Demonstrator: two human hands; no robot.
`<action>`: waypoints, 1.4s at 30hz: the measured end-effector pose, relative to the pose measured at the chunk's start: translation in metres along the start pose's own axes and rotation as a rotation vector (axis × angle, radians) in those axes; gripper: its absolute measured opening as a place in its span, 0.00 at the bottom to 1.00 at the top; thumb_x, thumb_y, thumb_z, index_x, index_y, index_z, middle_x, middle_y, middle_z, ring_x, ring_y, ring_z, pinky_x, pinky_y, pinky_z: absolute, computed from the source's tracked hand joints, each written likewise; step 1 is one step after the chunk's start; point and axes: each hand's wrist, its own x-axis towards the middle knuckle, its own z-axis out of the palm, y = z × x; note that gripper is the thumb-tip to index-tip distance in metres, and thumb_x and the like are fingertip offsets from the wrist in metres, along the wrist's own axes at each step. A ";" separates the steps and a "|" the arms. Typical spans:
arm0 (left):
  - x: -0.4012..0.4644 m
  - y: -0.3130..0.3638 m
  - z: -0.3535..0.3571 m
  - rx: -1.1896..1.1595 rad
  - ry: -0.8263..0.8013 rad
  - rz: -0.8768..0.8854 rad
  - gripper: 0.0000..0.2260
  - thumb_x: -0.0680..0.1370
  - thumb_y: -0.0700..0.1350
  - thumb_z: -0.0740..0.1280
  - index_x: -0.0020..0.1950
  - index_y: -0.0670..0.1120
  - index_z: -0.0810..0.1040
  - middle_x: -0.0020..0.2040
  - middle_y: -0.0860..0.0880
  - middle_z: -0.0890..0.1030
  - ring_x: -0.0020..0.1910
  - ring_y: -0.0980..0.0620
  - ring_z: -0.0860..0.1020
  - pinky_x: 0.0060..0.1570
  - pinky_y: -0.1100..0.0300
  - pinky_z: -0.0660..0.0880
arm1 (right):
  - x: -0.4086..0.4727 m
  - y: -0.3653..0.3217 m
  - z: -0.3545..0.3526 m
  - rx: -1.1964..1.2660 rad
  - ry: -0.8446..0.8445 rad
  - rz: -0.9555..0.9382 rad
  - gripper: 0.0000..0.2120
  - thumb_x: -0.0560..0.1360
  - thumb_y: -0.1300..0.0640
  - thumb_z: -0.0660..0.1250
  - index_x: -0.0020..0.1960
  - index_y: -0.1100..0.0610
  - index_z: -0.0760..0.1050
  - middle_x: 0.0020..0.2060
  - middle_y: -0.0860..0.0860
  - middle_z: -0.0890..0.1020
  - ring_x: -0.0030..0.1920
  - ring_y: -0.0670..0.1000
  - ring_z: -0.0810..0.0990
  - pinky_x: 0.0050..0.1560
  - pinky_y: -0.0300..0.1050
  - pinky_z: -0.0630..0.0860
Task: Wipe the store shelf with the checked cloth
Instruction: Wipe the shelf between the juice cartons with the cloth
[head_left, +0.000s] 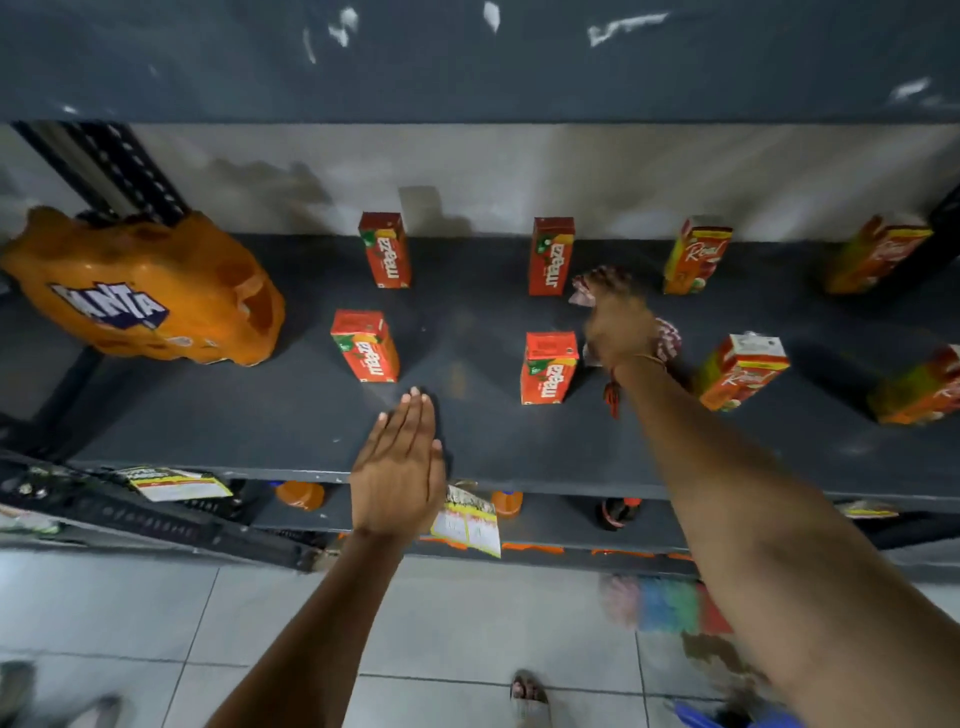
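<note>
Hands (618, 327) amid Maaza cartons (549, 368), seemingly.

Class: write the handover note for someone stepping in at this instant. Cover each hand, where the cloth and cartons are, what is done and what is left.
Right hand: closed on the checked cloth, pressed to the shelf between the Maaza cartons and the Real cartons; blurred.
Left hand: open, flat, empty, at the shelf's front edge.
Fanta pack sits at the left end.
Done: cannot tell which patches are wiped.
Left: probably the rest of the shelf, round every carton.
</note>
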 end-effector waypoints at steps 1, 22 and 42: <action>0.000 0.000 0.001 -0.001 0.004 0.008 0.23 0.80 0.46 0.50 0.72 0.40 0.67 0.72 0.43 0.70 0.71 0.48 0.69 0.72 0.52 0.62 | 0.010 -0.001 0.001 0.010 0.025 -0.014 0.31 0.72 0.64 0.67 0.74 0.55 0.64 0.75 0.57 0.66 0.75 0.60 0.62 0.73 0.54 0.64; 0.001 0.000 -0.007 0.052 -0.125 0.006 0.25 0.81 0.48 0.46 0.75 0.38 0.61 0.75 0.42 0.65 0.74 0.47 0.62 0.74 0.52 0.54 | -0.055 0.003 0.000 0.117 -0.020 -0.094 0.29 0.74 0.68 0.62 0.73 0.55 0.67 0.75 0.55 0.66 0.76 0.56 0.61 0.76 0.52 0.58; -0.018 -0.056 -0.042 0.048 -0.283 0.115 0.25 0.83 0.50 0.42 0.77 0.42 0.43 0.79 0.45 0.45 0.78 0.50 0.43 0.75 0.56 0.38 | -0.249 -0.093 -0.093 -0.004 -0.426 -0.121 0.15 0.76 0.56 0.65 0.61 0.46 0.80 0.59 0.51 0.83 0.58 0.57 0.79 0.57 0.50 0.76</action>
